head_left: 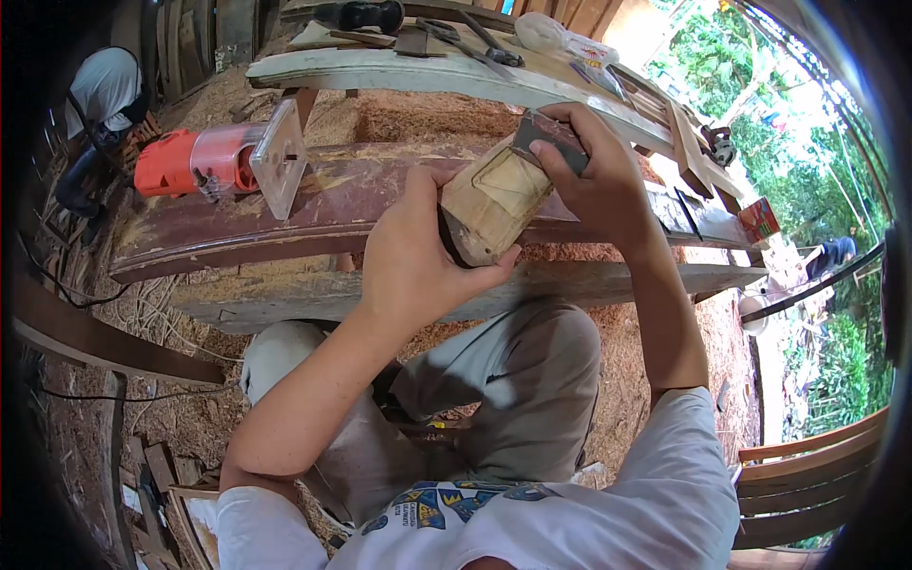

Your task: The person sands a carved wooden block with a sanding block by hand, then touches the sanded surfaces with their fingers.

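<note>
My left hand (415,249) is wrapped around the lower left end of a pale wooden block (496,201) and holds it tilted above the bench. A rectangular outline is cut into the block's face, and its lower edge is dark. My right hand (600,173) grips a dark, flat piece that looks like folded sandpaper (559,140), with the thumb on top. That piece rests against the block's upper right end. Whether it covers a harder backing is hidden.
An orange trim router (180,161) with a clear base lies on the brown plank (351,190). Behind, a white-edged board (380,74) carries hand tools and a plastic bottle (541,33). A small red box (758,220) sits at right. Another person (104,90) is at far left. Shavings cover the ground.
</note>
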`<move>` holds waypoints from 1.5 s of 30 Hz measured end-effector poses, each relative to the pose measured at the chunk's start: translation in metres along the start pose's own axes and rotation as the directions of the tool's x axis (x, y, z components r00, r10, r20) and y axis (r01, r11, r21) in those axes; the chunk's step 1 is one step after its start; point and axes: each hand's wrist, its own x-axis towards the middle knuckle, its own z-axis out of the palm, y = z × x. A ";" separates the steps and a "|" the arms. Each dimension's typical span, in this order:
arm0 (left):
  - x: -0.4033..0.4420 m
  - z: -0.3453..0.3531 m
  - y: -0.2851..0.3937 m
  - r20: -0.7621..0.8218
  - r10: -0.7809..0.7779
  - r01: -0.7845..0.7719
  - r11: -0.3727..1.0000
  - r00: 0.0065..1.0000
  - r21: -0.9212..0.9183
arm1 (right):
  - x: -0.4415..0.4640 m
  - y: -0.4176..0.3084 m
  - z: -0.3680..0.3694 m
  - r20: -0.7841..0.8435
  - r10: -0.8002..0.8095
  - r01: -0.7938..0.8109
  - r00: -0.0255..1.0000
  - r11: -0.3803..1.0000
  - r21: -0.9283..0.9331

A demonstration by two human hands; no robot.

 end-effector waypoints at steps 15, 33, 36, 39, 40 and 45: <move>0.001 -0.005 0.002 0.043 -0.006 0.006 1.000 0.999 -0.002 | -0.005 -0.043 0.002 0.166 -0.160 0.179 0.973 0.978 -0.104; 0.002 -0.004 -0.001 0.053 0.025 -0.025 1.000 0.998 0.000 | -0.002 -0.015 0.017 0.003 -0.264 0.264 0.964 0.960 -0.090; 0.002 -0.004 -0.002 0.077 0.034 -0.034 0.999 0.996 -0.003 | -0.004 -0.019 0.012 -0.010 -0.205 0.205 0.979 0.979 -0.008; 0.003 -0.003 0.000 0.064 0.024 -0.025 1.000 0.998 0.014 | 0.005 0.010 0.014 -0.018 -0.146 0.140 0.989 0.972 -0.187; 0.004 -0.002 0.001 0.060 0.024 -0.024 1.000 0.998 0.003 | 0.003 -0.002 0.015 -0.019 -0.146 0.140 0.989 0.972 -0.188; 0.004 -0.004 -0.001 0.087 0.028 -0.028 1.000 0.996 -0.003 | 0.009 -0.003 0.008 0.034 -0.104 0.105 0.994 0.994 -0.014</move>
